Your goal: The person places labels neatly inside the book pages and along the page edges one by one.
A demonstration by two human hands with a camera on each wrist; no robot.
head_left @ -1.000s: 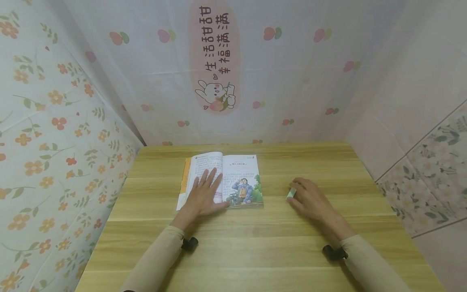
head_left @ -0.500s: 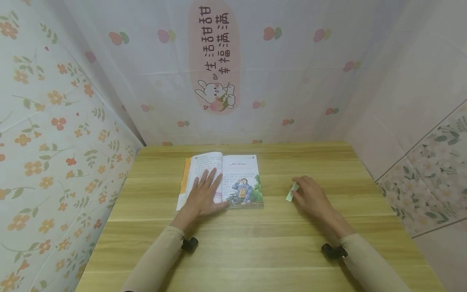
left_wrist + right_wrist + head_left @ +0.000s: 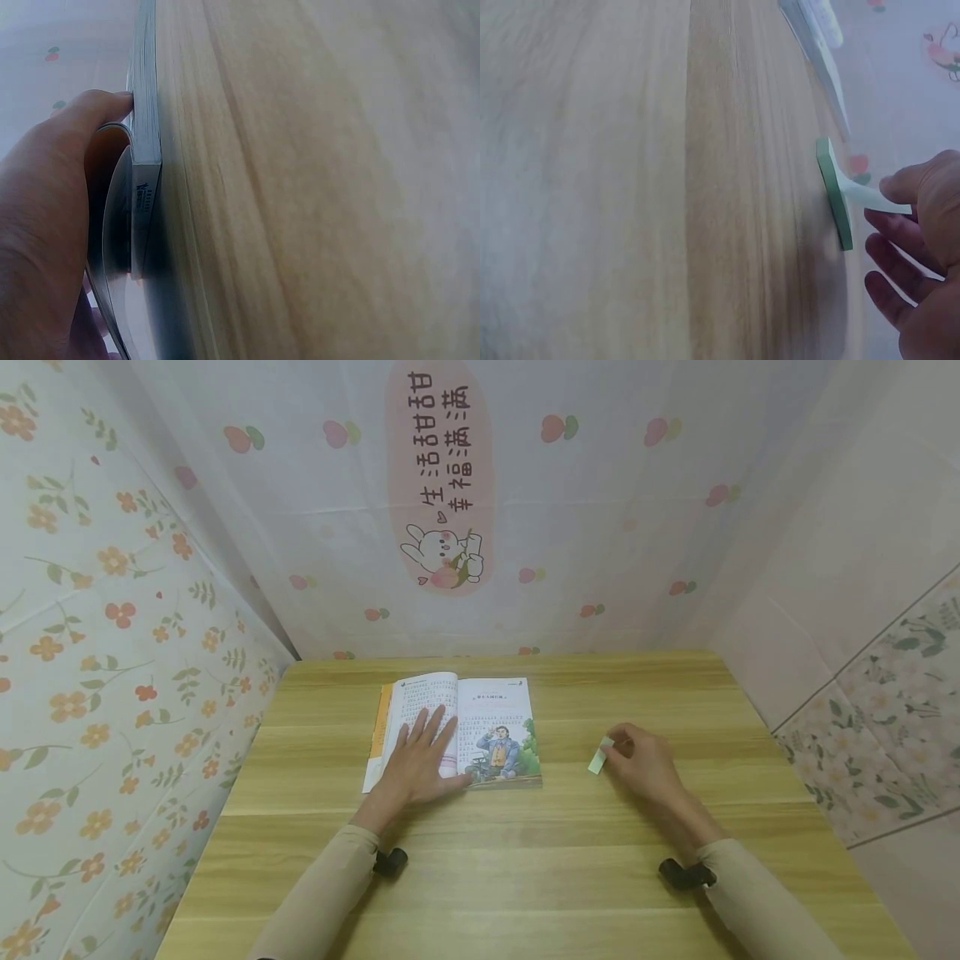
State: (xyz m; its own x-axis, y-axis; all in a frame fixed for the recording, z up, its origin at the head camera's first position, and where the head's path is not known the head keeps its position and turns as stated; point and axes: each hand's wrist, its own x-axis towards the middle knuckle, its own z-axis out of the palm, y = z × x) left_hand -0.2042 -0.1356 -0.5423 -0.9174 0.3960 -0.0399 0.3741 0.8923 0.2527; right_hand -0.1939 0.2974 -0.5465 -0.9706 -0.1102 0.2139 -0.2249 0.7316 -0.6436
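Sticky-note pad (image 3: 834,193) lying on the wooden table (image 3: 480,877), to the right of an open book (image 3: 495,703), its lifted top sheet (image 3: 866,196) pinched between the right hand's (image 3: 647,768) thumb and a finger.

The right wrist view shows the pale sheet curving up from the green pad, one end attached, while its tip goes out of sight in the grip; the hand itself is cut off by that view's edge, and from the head camera it covers the pad's far end. The left hand (image 3: 415,764) lies with fingers spread over the book's left page, thumb reaching onto the right one, hiding part of the print; the rest is too small to read. In the left wrist view most of its fingers are hidden behind the hand and bowed pages. Both sleeves run out of the head view's lower edge.
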